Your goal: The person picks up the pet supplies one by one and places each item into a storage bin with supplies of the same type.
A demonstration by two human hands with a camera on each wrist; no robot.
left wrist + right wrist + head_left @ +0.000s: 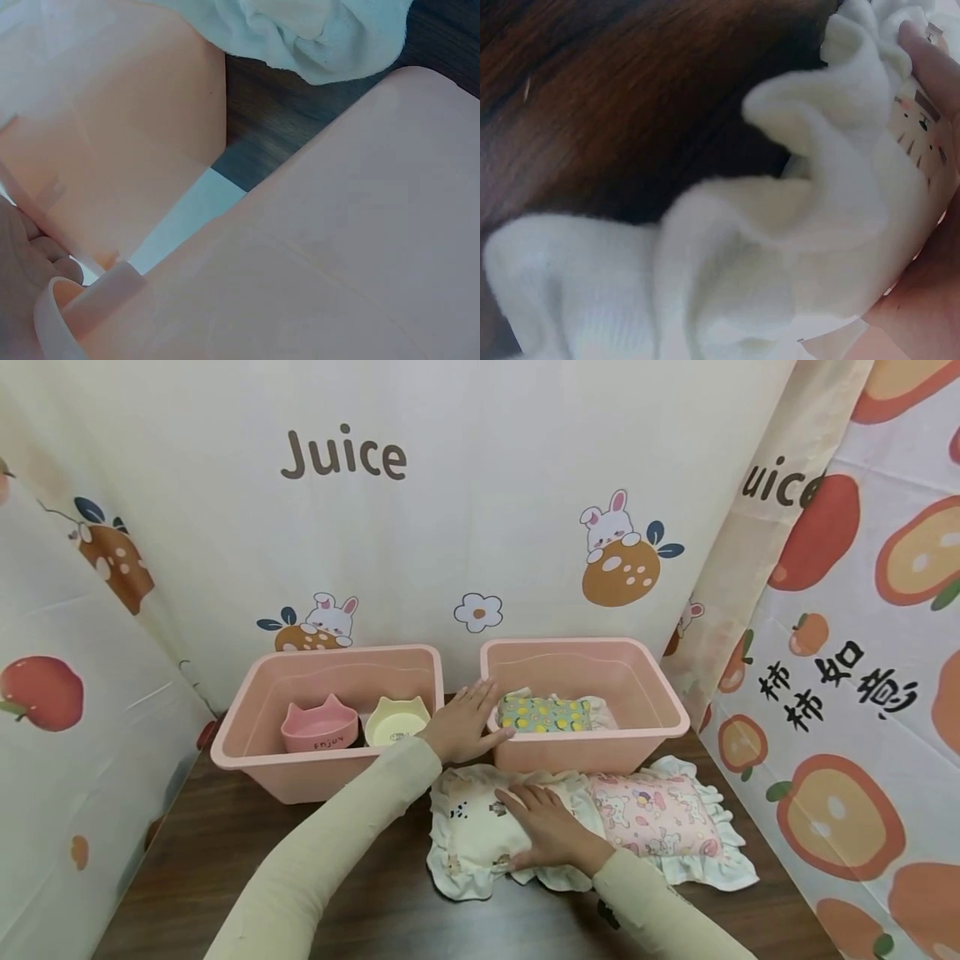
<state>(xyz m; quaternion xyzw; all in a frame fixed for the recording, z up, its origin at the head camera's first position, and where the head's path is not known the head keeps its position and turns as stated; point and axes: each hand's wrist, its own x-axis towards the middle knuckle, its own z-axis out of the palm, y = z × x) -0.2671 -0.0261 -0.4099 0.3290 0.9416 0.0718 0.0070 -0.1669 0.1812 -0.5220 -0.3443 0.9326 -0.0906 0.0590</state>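
Observation:
My left hand [461, 727] rests at the left front corner of the right pink bin [585, 747], fingers pointing away along its rim and thumb over the front edge. In the left wrist view, its fingers [49, 251] lie beside a bin's rim. My right hand [551, 831] lies spread on a small cream pillow [472, 835] with a frilled white edge and animal prints. Its thumb [926, 56] touches the pillow's printed face in the right wrist view. A pink printed pillow [660, 818] with white ruffles lies right beside the cream one.
A green pillow with lemon prints [547, 714] lies inside the right bin. The left pink bin [300, 768] holds a pink cat-eared bowl [318, 727] and a yellow cat-eared bowl [397, 718]. Printed curtains [480, 527] stand behind and beside the dark wooden table [375, 893].

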